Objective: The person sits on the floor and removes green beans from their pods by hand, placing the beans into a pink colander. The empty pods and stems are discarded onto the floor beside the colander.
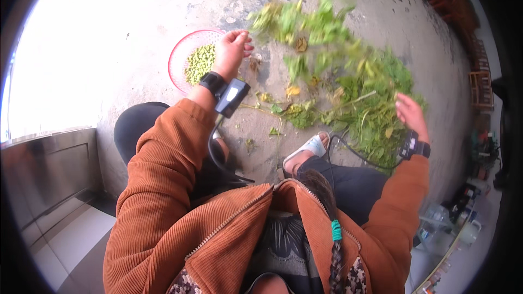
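Note:
My left hand (233,51) is over the right rim of a pink-rimmed plastic mesh basket (170,55), its thumb and fingers loosely curled; anything between them cannot be made out. Small pale-green beans or pods (200,63) lie in the basket. Across the upper middle, a leafy green plant (327,28) is motion-blurred and stretches diagonally towards my right hand (410,114). The right fingers are bent beside the leaves; whether they grip its stem is unclear. Below the blurred plant, a heap of leafy stems (376,134) spreads over the concrete floor.
Loose yellowed leaves (293,90) and stems lie between the basket and the heap. A sandalled foot (308,147) is close to the heap's left edge. Cables run from both wrist devices. A metal-panelled wall (53,167) stands at left; bottles and containers (437,214) are at lower right.

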`<action>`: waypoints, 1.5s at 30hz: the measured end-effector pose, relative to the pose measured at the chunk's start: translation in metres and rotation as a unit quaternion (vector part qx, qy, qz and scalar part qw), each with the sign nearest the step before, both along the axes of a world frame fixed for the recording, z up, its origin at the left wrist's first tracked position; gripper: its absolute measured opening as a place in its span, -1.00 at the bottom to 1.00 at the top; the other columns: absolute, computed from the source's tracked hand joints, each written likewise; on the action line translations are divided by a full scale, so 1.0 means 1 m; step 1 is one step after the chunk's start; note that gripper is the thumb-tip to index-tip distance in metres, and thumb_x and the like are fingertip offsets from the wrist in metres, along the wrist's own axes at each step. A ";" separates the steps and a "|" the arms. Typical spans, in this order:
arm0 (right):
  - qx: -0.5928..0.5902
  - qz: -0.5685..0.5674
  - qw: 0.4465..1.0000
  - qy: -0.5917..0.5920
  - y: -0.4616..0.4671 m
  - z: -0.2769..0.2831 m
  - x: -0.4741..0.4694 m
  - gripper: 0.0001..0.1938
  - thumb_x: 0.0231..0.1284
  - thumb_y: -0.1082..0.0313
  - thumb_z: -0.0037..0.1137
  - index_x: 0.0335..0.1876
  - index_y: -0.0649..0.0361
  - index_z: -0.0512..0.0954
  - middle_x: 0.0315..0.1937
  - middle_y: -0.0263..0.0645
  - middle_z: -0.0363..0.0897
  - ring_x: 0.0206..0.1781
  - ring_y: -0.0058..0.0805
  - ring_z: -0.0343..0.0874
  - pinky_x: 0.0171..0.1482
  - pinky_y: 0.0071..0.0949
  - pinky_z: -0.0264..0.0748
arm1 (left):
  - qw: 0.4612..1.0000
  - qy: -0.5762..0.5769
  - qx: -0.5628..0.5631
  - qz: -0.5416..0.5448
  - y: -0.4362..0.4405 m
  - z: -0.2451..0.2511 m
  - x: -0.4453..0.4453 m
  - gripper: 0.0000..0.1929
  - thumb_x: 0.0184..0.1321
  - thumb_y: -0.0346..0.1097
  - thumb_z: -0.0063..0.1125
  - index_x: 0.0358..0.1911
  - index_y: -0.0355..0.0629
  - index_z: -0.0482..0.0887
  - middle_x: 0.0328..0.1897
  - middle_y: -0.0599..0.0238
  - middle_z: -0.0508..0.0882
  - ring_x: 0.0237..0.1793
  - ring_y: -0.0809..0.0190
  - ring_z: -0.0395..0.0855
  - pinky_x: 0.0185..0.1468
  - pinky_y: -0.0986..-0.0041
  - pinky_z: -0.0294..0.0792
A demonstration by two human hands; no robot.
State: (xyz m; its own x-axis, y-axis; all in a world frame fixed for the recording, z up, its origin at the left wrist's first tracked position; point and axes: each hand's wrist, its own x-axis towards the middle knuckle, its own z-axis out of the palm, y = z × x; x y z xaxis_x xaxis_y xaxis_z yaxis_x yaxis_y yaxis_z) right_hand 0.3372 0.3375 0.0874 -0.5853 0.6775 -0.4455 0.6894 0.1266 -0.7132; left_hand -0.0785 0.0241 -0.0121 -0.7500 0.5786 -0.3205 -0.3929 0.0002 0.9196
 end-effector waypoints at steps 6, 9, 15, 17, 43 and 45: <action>0.065 -0.098 0.990 0.078 -0.001 -0.060 -0.033 -0.56 0.31 0.33 0.04 0.28 0.17 0.37 -0.53 -0.47 0.46 -0.61 -0.79 0.29 -0.57 -0.77 0.21 | 1.000 0.007 -0.012 -0.009 0.004 -0.002 0.003 -0.75 0.32 -0.23 0.04 -0.05 -0.22 0.52 -0.24 0.28 0.62 -0.32 0.33 0.62 -0.24 0.55 0.46; 0.130 -0.166 0.976 0.055 -0.019 -0.112 -0.077 -0.60 0.30 0.34 0.02 0.25 0.04 0.42 -0.46 -0.42 0.53 -0.51 -0.72 0.42 -0.48 -0.68 0.34 | 1.000 -0.008 -0.016 -0.007 0.004 -0.001 0.004 -0.75 0.33 -0.23 0.04 -0.04 -0.21 0.52 -0.24 0.28 0.62 -0.31 0.33 0.62 -0.24 0.54 0.47; 0.186 -0.099 0.977 -0.026 -0.075 -0.229 -0.129 -0.60 0.24 0.36 -0.07 0.21 0.16 0.38 -0.26 0.03 0.62 -0.22 -0.11 0.63 -0.17 -0.23 0.52 | 1.000 -0.016 0.022 0.015 -0.002 0.011 -0.002 -0.76 0.33 -0.26 0.04 -0.05 -0.24 0.52 -0.21 0.22 0.63 -0.36 0.35 0.61 -0.29 0.57 0.47; 0.103 -0.080 0.989 -0.067 -0.102 -0.261 -0.136 -0.53 0.21 0.39 -0.10 0.27 0.14 0.30 -0.25 0.12 0.60 -0.18 0.05 0.60 -0.13 -0.13 0.50 | 0.999 -0.012 0.028 0.018 -0.004 0.016 -0.005 -0.77 0.33 -0.27 0.03 -0.05 -0.22 0.53 -0.19 0.23 0.63 -0.35 0.37 0.61 -0.27 0.57 0.48; 0.268 0.336 0.903 0.003 -0.252 -0.320 -0.230 -0.90 0.06 0.46 -0.04 -0.33 0.19 0.53 -0.23 -0.12 0.50 -0.03 -0.15 0.51 -0.02 -0.21 0.48 | 0.998 -0.051 0.003 0.021 -0.017 0.018 -0.016 -0.74 0.32 -0.27 0.05 -0.01 -0.24 0.54 -0.18 0.31 0.62 -0.26 0.38 0.59 -0.16 0.56 0.44; 0.210 0.314 0.925 -0.036 -0.247 -0.318 -0.230 -0.91 0.06 0.48 -0.02 -0.33 0.20 0.52 -0.24 -0.10 0.51 -0.08 -0.11 0.54 -0.05 -0.21 0.51 | 0.998 -0.051 -0.009 0.021 -0.015 0.015 -0.017 -0.75 0.33 -0.27 0.05 -0.02 -0.24 0.54 -0.18 0.30 0.61 -0.26 0.37 0.59 -0.15 0.54 0.44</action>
